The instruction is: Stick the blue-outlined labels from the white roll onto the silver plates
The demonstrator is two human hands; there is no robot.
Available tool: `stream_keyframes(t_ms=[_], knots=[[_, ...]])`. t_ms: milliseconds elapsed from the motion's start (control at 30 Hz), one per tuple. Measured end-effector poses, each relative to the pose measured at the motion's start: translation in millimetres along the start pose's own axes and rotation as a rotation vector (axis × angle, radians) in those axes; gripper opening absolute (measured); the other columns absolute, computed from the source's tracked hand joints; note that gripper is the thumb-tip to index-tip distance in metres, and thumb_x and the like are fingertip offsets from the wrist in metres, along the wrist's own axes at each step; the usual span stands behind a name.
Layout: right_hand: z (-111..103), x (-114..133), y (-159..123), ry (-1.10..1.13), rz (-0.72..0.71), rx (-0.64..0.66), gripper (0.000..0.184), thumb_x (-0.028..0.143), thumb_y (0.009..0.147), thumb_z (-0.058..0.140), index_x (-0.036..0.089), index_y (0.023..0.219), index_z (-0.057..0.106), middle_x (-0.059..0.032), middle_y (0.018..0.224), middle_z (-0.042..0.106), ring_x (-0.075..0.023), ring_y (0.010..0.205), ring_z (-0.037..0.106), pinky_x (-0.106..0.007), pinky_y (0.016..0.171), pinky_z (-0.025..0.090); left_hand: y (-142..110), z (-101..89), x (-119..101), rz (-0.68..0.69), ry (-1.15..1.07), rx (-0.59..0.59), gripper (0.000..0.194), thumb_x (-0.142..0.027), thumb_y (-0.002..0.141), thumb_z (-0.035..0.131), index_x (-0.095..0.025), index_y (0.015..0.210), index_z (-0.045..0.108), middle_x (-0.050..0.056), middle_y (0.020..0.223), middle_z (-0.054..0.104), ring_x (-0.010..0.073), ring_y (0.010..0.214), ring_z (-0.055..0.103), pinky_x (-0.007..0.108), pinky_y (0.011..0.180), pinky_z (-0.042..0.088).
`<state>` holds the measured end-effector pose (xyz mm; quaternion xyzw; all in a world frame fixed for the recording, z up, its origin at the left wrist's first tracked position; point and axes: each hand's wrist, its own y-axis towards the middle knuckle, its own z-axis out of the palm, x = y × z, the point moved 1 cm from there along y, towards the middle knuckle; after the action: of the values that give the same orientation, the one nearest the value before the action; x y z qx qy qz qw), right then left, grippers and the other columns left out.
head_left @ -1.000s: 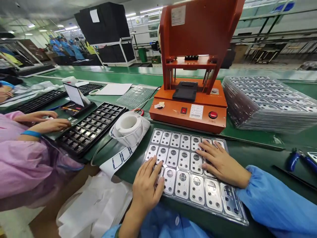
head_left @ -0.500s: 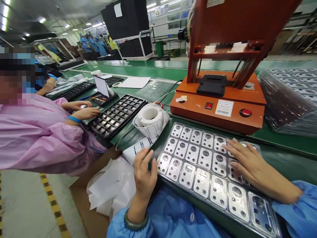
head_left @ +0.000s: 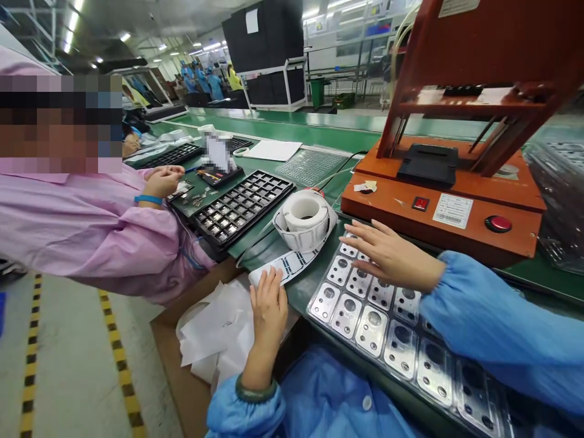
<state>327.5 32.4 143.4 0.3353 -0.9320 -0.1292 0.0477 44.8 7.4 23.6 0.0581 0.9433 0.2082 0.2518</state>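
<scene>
My left hand (head_left: 268, 310) lies with its fingers stretched out over the loose end of a white label strip (head_left: 292, 263), at the bench edge. That strip runs out from a roll of labels (head_left: 305, 220) standing just beyond it. Over the far left part of a clear tray (head_left: 314, 304) hovers my right hand (head_left: 387, 252), fingers extended and nothing visible in them. Silver metal plates (head_left: 371, 331) with round holes fill the tray in rows. My right hand and sleeve cover several of them.
An orange press machine (head_left: 444, 207) stands behind the tray. To the left, a co-worker in a pink smock (head_left: 109, 237) handles small parts beside a black compartment tray (head_left: 246, 204). Below the bench edge, an open carton (head_left: 168, 353) holds white backing paper (head_left: 223, 340).
My right hand has moved left across the tray, towards the label roll. My left hand has come off the tray's side onto the label strip. The view has turned left.
</scene>
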Motion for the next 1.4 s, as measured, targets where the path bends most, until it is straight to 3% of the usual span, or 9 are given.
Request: stream_keyframes(t_ms=[167, 300, 400, 533, 700, 900, 1000, 1133, 1400], knots=[[8.5, -1.5, 75.2, -0.031, -0.005, 0.032, 0.051, 0.030, 0.090, 0.053, 0.014, 0.137, 0.045, -0.0174, 0.145, 0.042, -0.0311, 0.137, 0.033, -0.055, 0.110, 0.024, -1.9, -3.1, 2.0, 0.014, -0.003, 0.009, 0.037, -0.017, 0.092, 0.041, -0.024, 0.126, 0.057, 0.010, 0.133, 0.057, 0.0293, 0.131, 0.045, 0.063, 0.107, 0.028], [17.2, -0.8, 109.8, 0.011, 0.021, 0.202, 0.072, 0.039, 0.080, 0.064, 0.015, 0.142, 0.038, -0.0154, 0.145, 0.043, -0.0354, 0.138, 0.029, -0.061, 0.109, 0.020, -4.7, -9.6, 7.2, 0.027, 0.000, 0.045, 0.039, -0.015, 0.092, 0.042, -0.027, 0.127, 0.056, 0.009, 0.134, 0.057, 0.0289, 0.131, 0.045, 0.063, 0.106, 0.030], [26.5, -0.8, 119.5, -0.019, 0.073, 0.212, 0.058, 0.035, 0.082, 0.060, 0.019, 0.136, 0.047, -0.0117, 0.133, 0.056, -0.0323, 0.132, 0.040, -0.059, 0.109, 0.020, -10.0, -15.6, 16.2, 0.034, 0.012, 0.054, 0.045, -0.009, 0.092, 0.037, -0.029, 0.128, 0.054, 0.007, 0.133, 0.058, 0.0267, 0.131, 0.046, 0.063, 0.107, 0.029], [35.2, 1.8, 123.5, -0.089, 0.163, 0.129, 0.041, 0.035, 0.085, 0.055, 0.015, 0.121, 0.060, -0.0160, 0.117, 0.065, -0.0313, 0.116, 0.055, -0.058, 0.108, 0.021, -25.6, -19.8, 36.6, 0.063, 0.015, -0.038, 0.046, -0.006, 0.092, 0.034, -0.026, 0.128, 0.054, 0.009, 0.132, 0.059, 0.0246, 0.130, 0.047, 0.059, 0.109, 0.028], [34.0, 9.4, 123.4, -0.111, 0.228, 0.038, 0.035, 0.040, 0.089, 0.051, 0.017, 0.114, 0.062, -0.0155, 0.113, 0.067, -0.0334, 0.113, 0.055, -0.061, 0.105, 0.022, -45.6, -19.7, 54.7, 0.061, -0.044, -0.114, 0.045, -0.009, 0.092, 0.037, -0.027, 0.132, 0.050, 0.011, 0.138, 0.053, 0.0234, 0.133, 0.043, 0.054, 0.112, 0.026], [23.9, 45.6, 107.7, 0.016, -0.058, -0.181, 0.032, 0.036, 0.095, 0.047, 0.016, 0.117, 0.059, -0.0121, 0.122, 0.064, -0.0298, 0.124, 0.049, -0.056, 0.109, 0.020, -50.1, -19.7, 46.2, -0.084, -0.431, -0.088, 0.048, -0.031, 0.094, 0.043, -0.023, 0.141, 0.037, 0.012, 0.149, 0.037, 0.0255, 0.138, 0.033, 0.050, 0.114, 0.026], [33.1, 77.6, 93.9, 0.079, -0.254, -0.115, 0.026, 0.025, 0.093, 0.050, 0.015, 0.115, 0.061, -0.0119, 0.123, 0.063, -0.0284, 0.127, 0.046, -0.056, 0.111, 0.018, -44.1, -16.3, 37.7, -0.317, -0.692, -0.123, 0.049, -0.045, 0.095, 0.038, -0.019, 0.136, 0.042, 0.014, 0.143, 0.045, 0.0256, 0.134, 0.040, 0.047, 0.112, 0.030], [59.2, 111.3, 79.9, 0.116, -0.308, -0.005, 0.029, 0.021, 0.090, 0.053, 0.015, 0.118, 0.059, -0.0118, 0.127, 0.061, -0.0286, 0.128, 0.045, -0.057, 0.110, 0.024, -28.3, -9.9, 27.7, -0.665, -0.912, -0.278, 0.050, -0.052, 0.082, 0.059, -0.017, 0.118, 0.052, 0.016, 0.123, 0.060, 0.0256, 0.117, 0.056, 0.044, 0.103, 0.042], [83.0, 124.0, 73.0, 0.205, -0.180, 0.131, 0.036, 0.025, 0.091, 0.052, 0.010, 0.123, 0.057, -0.0153, 0.130, 0.058, -0.0306, 0.126, 0.047, -0.057, 0.107, 0.030, -14.6, -8.3, 15.9, -0.764, -1.015, -0.271, 0.054, -0.045, 0.069, 0.073, -0.015, 0.109, 0.053, 0.010, 0.095, 0.067, 0.0196, 0.092, 0.067, 0.036, 0.086, 0.052]])
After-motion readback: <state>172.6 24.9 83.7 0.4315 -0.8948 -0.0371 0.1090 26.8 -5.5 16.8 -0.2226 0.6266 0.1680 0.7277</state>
